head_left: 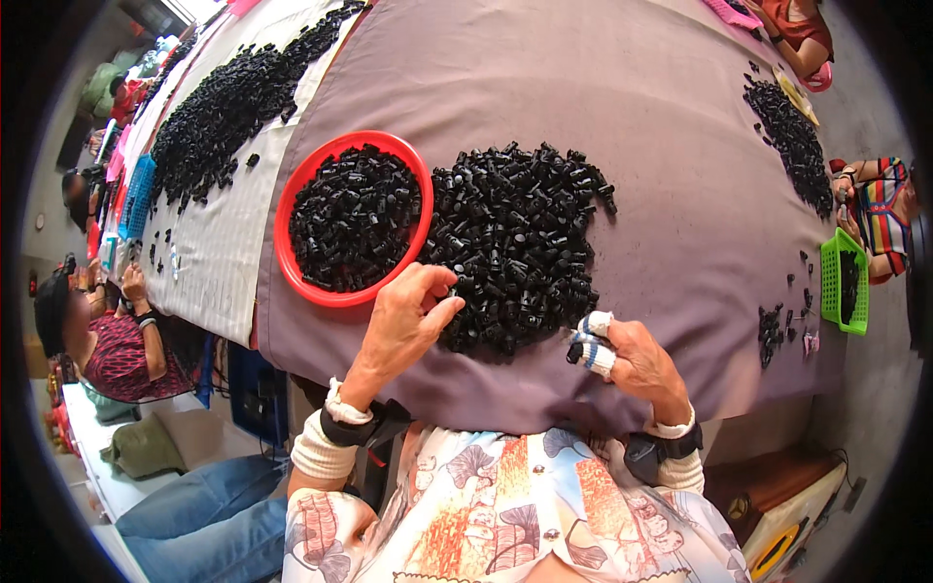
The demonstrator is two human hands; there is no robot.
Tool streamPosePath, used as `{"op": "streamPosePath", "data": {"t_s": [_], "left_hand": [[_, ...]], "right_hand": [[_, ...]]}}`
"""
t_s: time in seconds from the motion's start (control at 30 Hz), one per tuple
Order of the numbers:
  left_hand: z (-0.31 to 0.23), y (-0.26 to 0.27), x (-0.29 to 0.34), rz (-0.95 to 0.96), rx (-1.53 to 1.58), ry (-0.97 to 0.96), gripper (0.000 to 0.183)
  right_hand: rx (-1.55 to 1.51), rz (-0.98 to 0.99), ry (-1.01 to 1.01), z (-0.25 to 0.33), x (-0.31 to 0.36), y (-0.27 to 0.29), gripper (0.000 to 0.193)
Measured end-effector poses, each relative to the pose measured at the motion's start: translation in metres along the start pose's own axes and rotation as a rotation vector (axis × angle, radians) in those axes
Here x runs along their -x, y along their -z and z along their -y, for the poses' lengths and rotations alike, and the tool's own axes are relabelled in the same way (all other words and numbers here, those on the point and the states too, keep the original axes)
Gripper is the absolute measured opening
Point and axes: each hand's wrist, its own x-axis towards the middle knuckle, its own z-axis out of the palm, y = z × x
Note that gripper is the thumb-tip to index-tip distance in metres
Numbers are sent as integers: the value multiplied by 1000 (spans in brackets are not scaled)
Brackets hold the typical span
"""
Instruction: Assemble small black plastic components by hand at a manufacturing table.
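A large heap of small black plastic parts [525,233] lies on the mauve cloth in front of me. Against its left side stands a round red basin [282,228], filled with the same kind of parts. My left hand [408,316] is at the heap's near left edge, beside the basin rim, thumb and forefinger closed in a pinch; whatever is between them is too small to name. Just right of the heap, my right hand [637,364] has fingertips wrapped in white and blue strips. Its fingers are closed on a small black part [574,353].
The cloth-covered table [680,165] reaches far ahead. Another pile of black parts [233,107] lies on pale cloth at left, near a blue basket [137,197]. A green basket [844,282] and a smaller pile [789,141] are at right. Other people sit along both sides.
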Motion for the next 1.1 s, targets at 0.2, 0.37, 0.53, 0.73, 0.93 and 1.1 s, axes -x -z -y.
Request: {"op": "streamPosePath", "data": {"t_s": [0.2,0.37,0.53,0.73,0.93,1.1], "left_hand": [[9,-14,-17,-42,-404,-163,21],[12,-18,-21,-38,-403,-260,21],[0,-13,-20,13,-123,-140,20],[-41,7,-27,211,1095,300,19],[-49,-15,-47,205,1582,311,20],[-46,-27,-53,242,1626,310,23]], "right_hand": [[-59,-98,-68,4,-33,11,21],[-267,-88,-51,0,-55,20,17],[-324,-130,-115,-7,-73,24,22],[-453,-114,-5,8,-88,26,19],[-538,-149,53,20,-91,25,14],[-619,-125,65,16,-89,25,15]]}}
